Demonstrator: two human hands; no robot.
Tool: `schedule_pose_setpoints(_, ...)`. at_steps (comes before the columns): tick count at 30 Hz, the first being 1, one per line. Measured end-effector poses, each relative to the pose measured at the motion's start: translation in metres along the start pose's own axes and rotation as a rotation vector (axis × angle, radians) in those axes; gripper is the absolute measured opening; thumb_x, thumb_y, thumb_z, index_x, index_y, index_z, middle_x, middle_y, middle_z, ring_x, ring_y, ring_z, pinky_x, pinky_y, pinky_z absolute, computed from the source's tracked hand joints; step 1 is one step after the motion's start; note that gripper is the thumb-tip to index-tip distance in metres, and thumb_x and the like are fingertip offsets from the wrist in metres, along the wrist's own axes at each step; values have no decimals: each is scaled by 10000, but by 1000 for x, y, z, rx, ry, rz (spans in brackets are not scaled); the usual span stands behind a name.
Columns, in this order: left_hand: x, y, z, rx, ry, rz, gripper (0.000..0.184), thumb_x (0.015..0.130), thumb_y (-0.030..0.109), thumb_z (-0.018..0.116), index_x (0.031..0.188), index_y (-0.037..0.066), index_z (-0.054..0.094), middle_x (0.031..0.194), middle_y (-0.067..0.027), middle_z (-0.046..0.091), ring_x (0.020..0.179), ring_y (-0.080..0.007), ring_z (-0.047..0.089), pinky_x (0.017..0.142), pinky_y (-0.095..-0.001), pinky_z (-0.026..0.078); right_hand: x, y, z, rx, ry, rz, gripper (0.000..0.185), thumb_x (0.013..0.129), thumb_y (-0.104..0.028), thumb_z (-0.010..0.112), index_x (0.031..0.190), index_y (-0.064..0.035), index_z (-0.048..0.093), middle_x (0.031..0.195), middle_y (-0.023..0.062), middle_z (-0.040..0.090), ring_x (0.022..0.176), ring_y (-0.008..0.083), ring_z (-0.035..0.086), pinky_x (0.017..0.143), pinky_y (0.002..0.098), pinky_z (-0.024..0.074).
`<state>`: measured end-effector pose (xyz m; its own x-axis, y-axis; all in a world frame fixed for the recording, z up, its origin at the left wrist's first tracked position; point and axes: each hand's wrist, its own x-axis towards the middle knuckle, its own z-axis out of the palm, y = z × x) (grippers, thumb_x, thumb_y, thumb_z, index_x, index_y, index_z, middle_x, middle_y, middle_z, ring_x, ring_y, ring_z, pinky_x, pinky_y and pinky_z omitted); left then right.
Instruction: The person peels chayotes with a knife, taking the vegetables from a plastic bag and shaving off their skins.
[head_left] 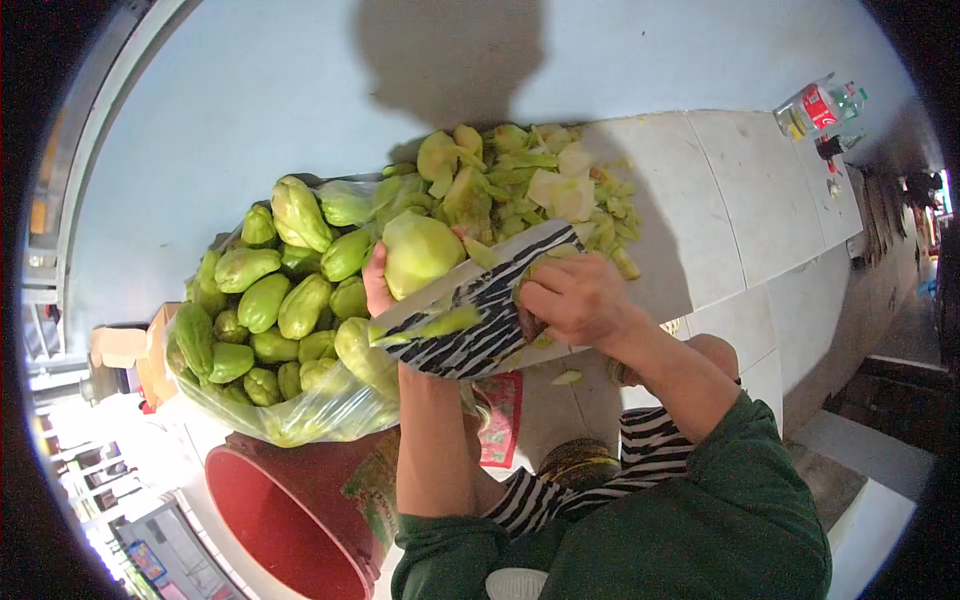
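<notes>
My left hand (376, 284) is wrapped round a peeled, pale green chayote (420, 255), with the fingers showing at its left side. A broad cleaver (480, 312) lies in front of the chayote, its blade close to or against it. Black-and-white stripes show across the blade's face, along with a green strip of peel (440, 326). Closed in a fist, my right hand (575, 300) grips the cleaver at its right end; the handle is hidden by my fingers. Behind the cleaver, a heap of peelings and peeled pieces (570, 190) lies against the wall.
A clear plastic bag (330, 415) full of unpeeled chayotes (265, 303) stands at the left. Below it a red bucket (285, 520) lies tilted. Plastic bottles (815, 112) stand at the far right on the tiled ledge (735, 190). A cardboard box (155, 355) is beside the bag.
</notes>
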<state>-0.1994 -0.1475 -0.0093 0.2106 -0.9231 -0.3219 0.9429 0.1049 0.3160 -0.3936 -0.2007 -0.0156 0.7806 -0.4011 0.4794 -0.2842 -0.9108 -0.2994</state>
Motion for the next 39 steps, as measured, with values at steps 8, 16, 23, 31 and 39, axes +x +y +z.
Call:
schedule_pose_setpoints(8, 2, 7, 3, 140, 37, 187, 520, 878, 432, 442, 1162, 5, 530, 992, -191, 633, 900, -336, 617, 812, -459, 501, 1, 9, 2, 132, 45, 112, 268, 521, -152, 711, 702, -121, 516, 628, 28, 491, 574, 235, 552, 484, 368, 432)
schedule_pose_setpoints(16, -2, 19, -5, 216, -53, 238, 541, 852, 420, 497, 1169, -18, 515, 1013, -210, 624, 919, -346, 612, 822, -452, 497, 2, 10, 2, 125, -44, 149, 253, 530, -147, 697, 703, -125, 514, 631, 27, 491, 564, 239, 547, 476, 366, 425)
schedule_pose_setpoints(23, 0, 12, -17, 216, 43, 49, 540, 815, 384, 586, 1170, -17, 518, 1028, -196, 628, 913, -333, 620, 834, -430, 507, 5, -1, -11, 185, -91, 75, 313, 599, -245, 728, 826, -131, 547, 725, 36, 573, 669, 263, 629, 544, 405, 499)
schedule_pose_setpoints(31, -8, 9, 9, 248, -73, 226, 456, 867, 349, 506, 1148, -8, 545, 1030, -164, 636, 908, -314, 625, 825, -436, 507, 4, 11, -2, 119, 18, 133, 232, 550, -128, 686, 680, -113, 495, 625, 28, 490, 548, 244, 548, 468, 362, 413)
schedule_pose_setpoints(39, -4, 1, -6, 186, 2, 139, 425, 847, 318, 527, 1134, 5, 549, 1012, -148, 631, 915, -308, 619, 805, -438, 515, 2, 15, -2, 199, 5, 176, 227, 558, -113, 674, 692, -102, 492, 617, 42, 498, 583, 254, 568, 497, 374, 426)
